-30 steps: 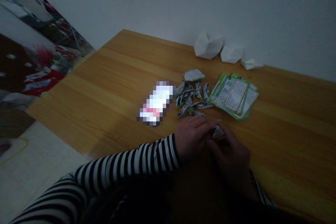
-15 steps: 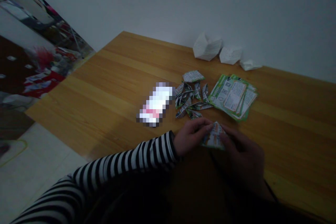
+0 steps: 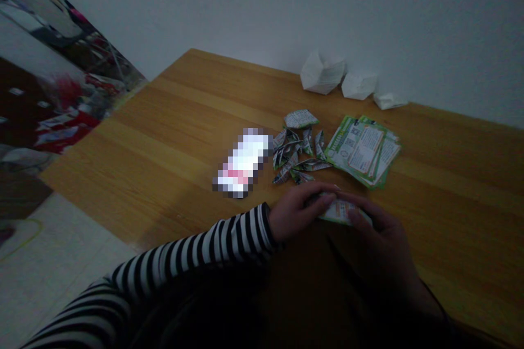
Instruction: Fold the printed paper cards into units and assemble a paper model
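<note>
Between my two hands, near the table's front edge, is a folded printed paper sheet [image 3: 340, 211] with orange and blue print and a green edge. My left hand [image 3: 301, 208], coming out of a striped sleeve, pinches its left side with the thumb on top. On its right side my right hand [image 3: 382, 232] grips it, thumb pressed on the upper face and fingers behind. Part of the paper is hidden by the fingers. Just beyond my hands lies a pile of small folded paper pieces [image 3: 303, 165], and to its right a stack of flat green-edged leaflets [image 3: 364, 147].
A blurred-out phone with a bright screen [image 3: 248, 158] lies left of the folded pieces. Several white folded paper shapes [image 3: 322, 73] stand along the wall at the back of the wooden table [image 3: 155, 120]. Clutter [image 3: 69, 114] fills the floor past the table's left edge.
The paper's pointed top corner has gone down, leaving a lower, flatter shape. My right hand has shifted slightly, with its fingers now over the paper's far edge.
</note>
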A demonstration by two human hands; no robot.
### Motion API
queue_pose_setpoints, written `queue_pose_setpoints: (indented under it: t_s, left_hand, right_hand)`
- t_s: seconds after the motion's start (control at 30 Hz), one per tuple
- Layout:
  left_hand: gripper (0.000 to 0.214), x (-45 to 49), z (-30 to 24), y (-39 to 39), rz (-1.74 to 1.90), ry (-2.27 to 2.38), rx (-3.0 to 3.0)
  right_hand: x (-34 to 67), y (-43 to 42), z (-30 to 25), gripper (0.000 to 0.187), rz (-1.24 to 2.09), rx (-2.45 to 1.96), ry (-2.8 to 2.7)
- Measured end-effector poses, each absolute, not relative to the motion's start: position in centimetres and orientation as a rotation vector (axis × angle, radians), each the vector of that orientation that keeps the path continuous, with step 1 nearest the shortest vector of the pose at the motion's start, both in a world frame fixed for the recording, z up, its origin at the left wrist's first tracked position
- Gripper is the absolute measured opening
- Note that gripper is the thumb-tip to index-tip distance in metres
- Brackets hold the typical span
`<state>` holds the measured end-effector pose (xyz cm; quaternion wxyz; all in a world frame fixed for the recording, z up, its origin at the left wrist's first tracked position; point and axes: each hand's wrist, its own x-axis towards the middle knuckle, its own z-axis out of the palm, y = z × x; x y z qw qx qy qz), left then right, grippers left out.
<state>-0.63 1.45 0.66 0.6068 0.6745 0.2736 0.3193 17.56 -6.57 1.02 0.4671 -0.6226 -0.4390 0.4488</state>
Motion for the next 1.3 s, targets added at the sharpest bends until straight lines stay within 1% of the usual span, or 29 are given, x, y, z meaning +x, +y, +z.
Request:
queue_pose_setpoints:
  t_s: [0.03,0.13,0.27,0.33,0.73,0.8,0.9,0.97,1.3]
  left_hand:
    - [0.031,-0.7,0.8,1.5,0.743,0.621,1.596]
    - [0.048,-1.0,1.0,1.7,0.743,0.595,1.657]
    - [0.064,-1.1,0.5,1.6,0.735,0.585,1.698]
    - [0.068,-1.1,0.2,1.5,0.752,0.580,1.702]
    - [0.058,-1.1,0.7,1.4,0.761,0.622,1.765]
    - [0.052,-1.1,0.4,1.5,0.781,0.615,1.836]
    - [0.039,-1.3,-0.1,1.7,0.814,0.617,1.956]
    - [0.035,-1.4,-0.3,1.8,0.845,0.594,1.986]
    - [0.028,-1.7,0.3,1.9,0.756,0.521,1.843]
  right_hand:
    - [17.9,-6.5,1.0,0.030,1.138,-1.492,-1.095]
    - [18.6,-6.5,1.1,0.041,1.207,-1.434,-1.114]
    - [19.1,-6.4,1.2,0.044,1.229,-1.389,-1.116]
    - [19.1,-6.4,1.3,0.045,1.232,-1.384,-1.127]
    - [19.1,-6.4,0.7,0.047,1.200,-1.410,-1.152]
    - [19.0,-6.4,0.8,0.041,1.172,-1.422,-1.157]
    - [18.8,-6.4,1.1,0.024,1.099,-1.481,-1.136]
    - [18.7,-6.4,1.2,0.017,1.050,-1.515,-1.103]
    - [19.1,-6.9,0.9,0.008,0.899,-1.644,-1.041]
